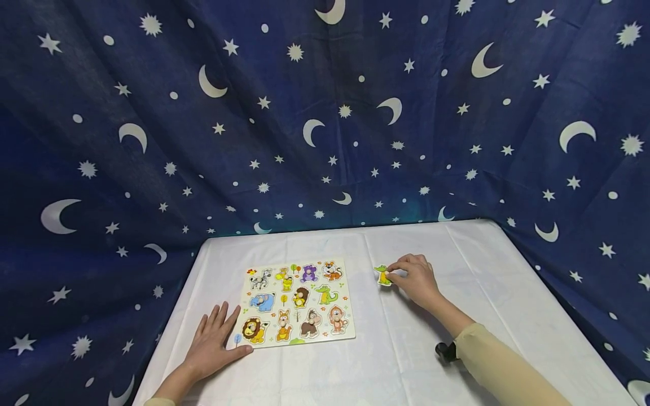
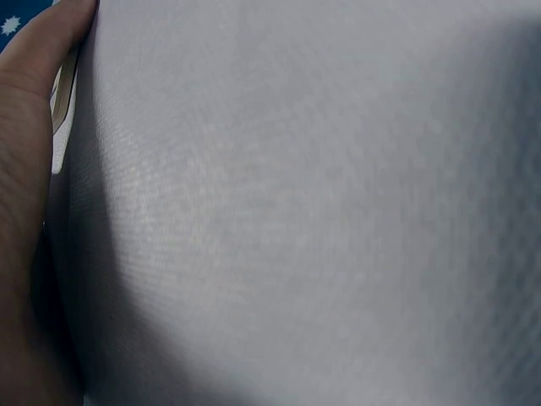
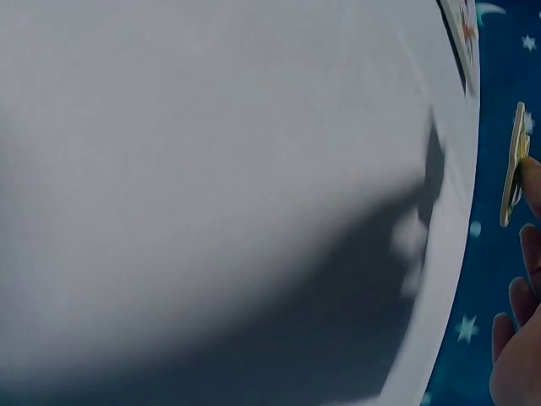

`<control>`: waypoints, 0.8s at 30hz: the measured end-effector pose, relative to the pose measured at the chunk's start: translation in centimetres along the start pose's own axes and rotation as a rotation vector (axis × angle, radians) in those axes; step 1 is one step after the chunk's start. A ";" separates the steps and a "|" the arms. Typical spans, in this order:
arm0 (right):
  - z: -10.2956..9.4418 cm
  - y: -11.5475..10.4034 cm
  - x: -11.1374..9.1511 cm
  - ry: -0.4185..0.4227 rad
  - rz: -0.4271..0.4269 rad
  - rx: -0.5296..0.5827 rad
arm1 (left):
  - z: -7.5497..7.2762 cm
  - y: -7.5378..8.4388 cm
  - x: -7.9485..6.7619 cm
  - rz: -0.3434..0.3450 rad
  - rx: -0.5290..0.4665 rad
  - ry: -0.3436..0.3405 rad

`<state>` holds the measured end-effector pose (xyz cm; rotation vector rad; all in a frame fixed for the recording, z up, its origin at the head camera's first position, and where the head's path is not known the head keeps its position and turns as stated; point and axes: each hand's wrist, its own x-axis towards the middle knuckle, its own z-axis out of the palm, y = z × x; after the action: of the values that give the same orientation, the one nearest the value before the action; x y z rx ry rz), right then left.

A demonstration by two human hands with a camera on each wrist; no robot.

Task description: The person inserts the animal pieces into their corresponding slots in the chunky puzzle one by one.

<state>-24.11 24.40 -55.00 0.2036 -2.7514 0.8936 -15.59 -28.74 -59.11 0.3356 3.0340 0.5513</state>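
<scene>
A flat white animal puzzle board (image 1: 351, 316) lies on the table, left of centre in the head view, showing a zebra, a lion, an elephant and several other animals. My left hand (image 1: 213, 341) rests beside its lower left corner, fingers spread and thumb along the near edge. To the right of the board, my right hand (image 1: 418, 282) pinches a green and yellow crocodile puzzle piece (image 1: 382, 274) between thumb and fingertips. The right wrist view shows that piece (image 3: 513, 169) edge-on, raised over the table. A matching crocodile picture (image 1: 326, 295) shows on the board.
White cloth (image 1: 376, 361) covers the table. A dark curtain (image 1: 325, 141) with moons and stars hangs behind and at both sides. Under the right forearm, a small black object (image 1: 446, 352) shows by the sleeve (image 1: 500, 361).
</scene>
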 end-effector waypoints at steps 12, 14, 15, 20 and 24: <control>4.0 -4.9 0.8 -0.062 -0.054 0.000 | 0.0 -0.1 0.1 0.005 0.013 0.005; 4.6 -5.5 0.9 -0.071 -0.066 -0.003 | 0.0 -0.1 0.1 0.004 0.013 0.004; 4.9 -5.8 1.0 -0.075 -0.072 -0.003 | 0.0 -0.1 0.1 0.003 0.015 0.004; 6.1 -7.2 1.2 -0.095 -0.087 -0.012 | 0.0 -0.1 0.1 0.003 0.019 0.005; 6.8 -8.1 1.3 -0.113 -0.112 -0.008 | 0.0 -0.1 0.1 0.000 0.016 0.003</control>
<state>-24.96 13.83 -55.44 0.4142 -2.8139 0.8661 -15.69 -28.83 -59.13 0.3351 3.0426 0.5276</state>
